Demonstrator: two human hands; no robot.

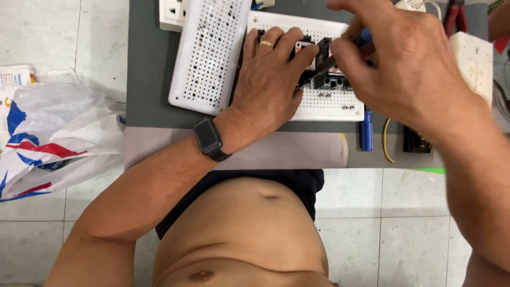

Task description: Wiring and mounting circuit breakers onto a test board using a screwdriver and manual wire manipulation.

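My left hand [268, 79] lies flat on a white perforated board [329, 103], fingers pressing a black electrical component [329, 79] against it. A ring is on one finger and a dark watch [208, 138] on the wrist. My right hand [404, 64] hovers over the same component, fingers closed around a tool with a blue handle [366, 36]; its tip is hidden behind the hand.
A second white perforated panel [210, 53] leans at the left, with a white socket [172, 13] behind it. A blue screwdriver [366, 133], a yellow wire [384, 141], a black part [417, 141], a white box [475, 58] and red pliers [456, 15] lie on the grey table [149, 79]. A plastic bag [53, 138] sits on the tiled floor.
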